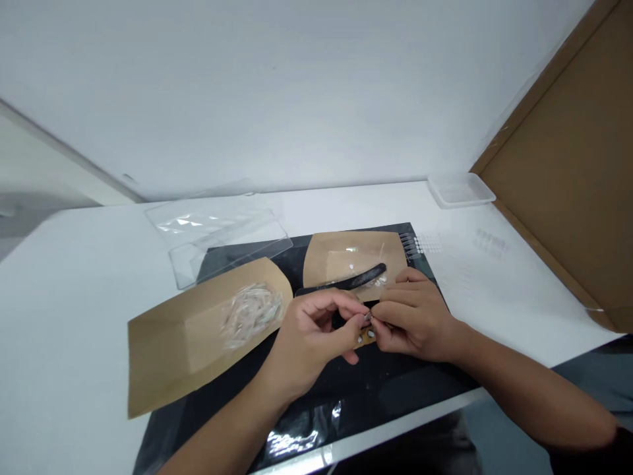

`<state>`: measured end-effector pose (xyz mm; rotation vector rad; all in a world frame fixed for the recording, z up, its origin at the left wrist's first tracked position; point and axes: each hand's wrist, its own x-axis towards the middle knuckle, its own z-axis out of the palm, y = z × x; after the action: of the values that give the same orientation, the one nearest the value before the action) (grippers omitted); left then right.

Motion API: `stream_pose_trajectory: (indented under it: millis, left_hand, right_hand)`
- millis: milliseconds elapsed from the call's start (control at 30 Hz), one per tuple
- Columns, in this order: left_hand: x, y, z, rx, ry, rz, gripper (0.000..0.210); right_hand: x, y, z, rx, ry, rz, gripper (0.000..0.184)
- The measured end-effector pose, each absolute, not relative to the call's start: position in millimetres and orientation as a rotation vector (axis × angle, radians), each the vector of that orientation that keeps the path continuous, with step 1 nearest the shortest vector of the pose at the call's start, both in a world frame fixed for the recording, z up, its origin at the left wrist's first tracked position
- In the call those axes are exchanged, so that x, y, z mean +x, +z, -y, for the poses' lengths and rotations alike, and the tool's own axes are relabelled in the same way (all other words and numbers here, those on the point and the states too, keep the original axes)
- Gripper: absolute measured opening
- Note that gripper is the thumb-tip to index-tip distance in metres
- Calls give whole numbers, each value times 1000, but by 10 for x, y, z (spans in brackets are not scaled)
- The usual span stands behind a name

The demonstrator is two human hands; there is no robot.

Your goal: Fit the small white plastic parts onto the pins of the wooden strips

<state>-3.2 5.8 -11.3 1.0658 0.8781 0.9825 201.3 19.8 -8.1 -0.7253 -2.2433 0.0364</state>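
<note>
Tiny pc. (367, 318) up between my fingertips, over the blk mat (386, 379); too small in view to ID. L hand (314, 336): thumb + index closed on it in a pinch. R hand (420, 316): thumb + index also closed at the same spot, tips nearly meeting the L ones (whether R truly grips it or only steadies, can't tell). Just below: yellowish strip (364, 340) w/ white spots, partly hidden by my hands.

Next out, L side: long cardboard tray (168, 356), partly over mat; heap of thin clear slivers (254, 310) loose toward its R end. Past my hands: 2nd cardboard tray (321, 257), white bits (380, 280) scattered inside, dark curved strip (366, 277) lying over it.

Status, judged from layout: partway. Clear pcs. in rows (428, 244) at mat's far R edge, running onto white table (74, 277); fainter cluster (490, 243) farther R. Probably the done lot, unconfirmed. Pc. in hand not yet set down. Sliver heap looks like unused stock, so a fair amt. left. No count possible at this res.

Far: clear plastic sheets (227, 247) behind L tray; shallow translucent container (465, 201) near wall (306, 99); big cardboard panel (568, 152) at R.
</note>
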Motion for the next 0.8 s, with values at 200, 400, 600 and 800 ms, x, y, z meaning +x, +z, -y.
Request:
stream_pose_trajectory:
  millis: [200,400,600,800]
  left_hand:
    - [-39,-113,-70,1014,960,-838,19]
    - [-35,-84,-86,1010,938,-830,21]
    - [-53,-80,-88,1026,924,-820,25]
    - [-54,-93,-88,1038,946,-821,23]
  right_hand:
    - [2016,-119,-213,-694,167,2200,21]
    - [2011,-96,-219,-689,260,2184,23]
    - [2025,-86,-222,-687,279,2178,22]
    - [2037,-89,-235,-662,316,2162,20]
